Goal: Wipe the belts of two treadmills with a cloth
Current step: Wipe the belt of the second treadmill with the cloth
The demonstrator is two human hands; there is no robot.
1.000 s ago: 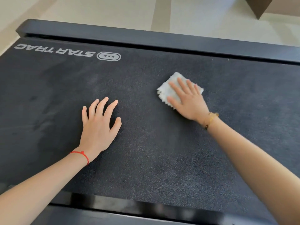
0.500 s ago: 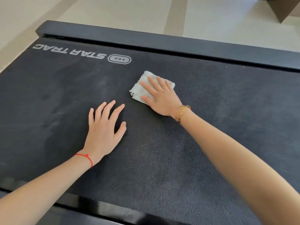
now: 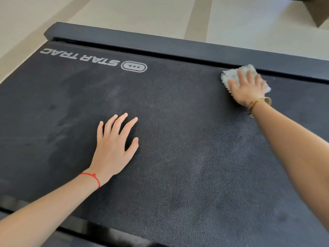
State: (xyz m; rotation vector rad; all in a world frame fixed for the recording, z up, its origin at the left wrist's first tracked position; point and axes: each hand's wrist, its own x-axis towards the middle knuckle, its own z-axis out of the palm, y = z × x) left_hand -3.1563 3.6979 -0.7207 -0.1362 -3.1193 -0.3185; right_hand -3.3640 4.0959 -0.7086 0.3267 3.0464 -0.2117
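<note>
Treadmill belt fills most of the view, dark, textured, with pale dusty smears toward the logo end; STAR TRAC logo printed in grey on the belt, upside down from the camera, with an oval arrow badge just beside it; left hand lies flat on the belt, palm down, fingers straight and spread wide, thumb out to the side, holding nothing, well nearer the camera than the logo; red string bracelet on the left wrist; right hand presses flat on a white cloth, fingers straight and slightly apart on top of it, not curled round it; cloth is fluffy, bunched, sits on the belt along the same far edge as the logo but well apart from it, its far corner touching or just over the dark side rail; cannot tell which; hand and cloth a bit blurred; gold bangle on the right wrist; both forearms bare, reaching over the belt from the near edge; near rail glossy black at the bottom; beige tiled floor beyond the far rail; dark brown object at the top corner, cut off, cannot tell what.
</note>
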